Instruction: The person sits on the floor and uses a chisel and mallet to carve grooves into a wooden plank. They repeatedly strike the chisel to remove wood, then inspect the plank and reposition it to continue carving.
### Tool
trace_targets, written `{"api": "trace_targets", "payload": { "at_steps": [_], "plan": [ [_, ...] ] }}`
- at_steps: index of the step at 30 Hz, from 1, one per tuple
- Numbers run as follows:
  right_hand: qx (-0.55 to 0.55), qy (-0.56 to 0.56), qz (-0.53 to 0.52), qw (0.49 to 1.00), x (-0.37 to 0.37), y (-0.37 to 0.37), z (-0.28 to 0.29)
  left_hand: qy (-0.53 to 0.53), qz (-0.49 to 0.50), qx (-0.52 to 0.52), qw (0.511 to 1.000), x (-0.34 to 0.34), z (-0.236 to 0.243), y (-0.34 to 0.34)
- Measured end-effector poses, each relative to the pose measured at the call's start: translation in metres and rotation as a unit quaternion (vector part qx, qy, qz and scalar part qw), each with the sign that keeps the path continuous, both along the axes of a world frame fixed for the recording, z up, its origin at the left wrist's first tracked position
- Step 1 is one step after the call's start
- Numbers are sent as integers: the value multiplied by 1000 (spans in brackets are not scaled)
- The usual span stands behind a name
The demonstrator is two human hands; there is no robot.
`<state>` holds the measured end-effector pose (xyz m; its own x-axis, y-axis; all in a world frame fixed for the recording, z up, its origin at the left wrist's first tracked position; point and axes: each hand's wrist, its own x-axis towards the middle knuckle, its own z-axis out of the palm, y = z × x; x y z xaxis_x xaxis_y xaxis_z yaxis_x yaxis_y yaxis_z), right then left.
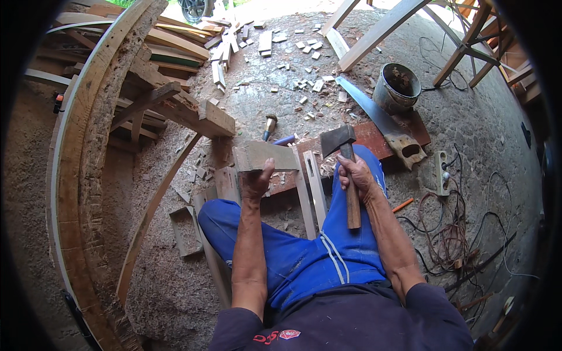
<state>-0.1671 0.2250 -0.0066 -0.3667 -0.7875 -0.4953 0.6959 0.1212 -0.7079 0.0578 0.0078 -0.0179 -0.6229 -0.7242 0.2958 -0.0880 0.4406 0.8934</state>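
Note:
My right hand [362,177] is closed round the wooden handle of a hatchet [338,139], just above my right thigh. The dark metal head points up and to the left, and the handle's end hangs below my fist. My left hand [256,180] grips a thick wooden block [272,157] from below, thumb up along its near face. Its right end meets the tops of two narrow wooden strips [316,186], one with a slot, which lean between my knees. Hatchet and block are apart. Beyond the block stands a chisel-like tool [270,126] with a brownish handle.
A handsaw [369,108] lies on a reddish board [374,137], beside a dirty bucket [397,88]. Offcuts [307,50] litter the floor ahead. At left rises a large curved timber [88,146]. A power strip [441,173] and tangled cables [448,234] lie to the right.

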Motion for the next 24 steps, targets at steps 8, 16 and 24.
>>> {"api": "trace_targets", "payload": {
  "at_steps": [8, 16, 24],
  "plan": [
    [-33, 38, 6, 999, 23, -3, 30, -19, 22, 34, 999, -25, 15, 12],
    [-144, 745, 98, 644, 12, -38, 148, -21, -18, 52, 998, -53, -14, 4],
    [73, 781, 407, 469, 21, -67, 201, -60, -52, 4, 997, -63, -17, 15]
  ]
}}
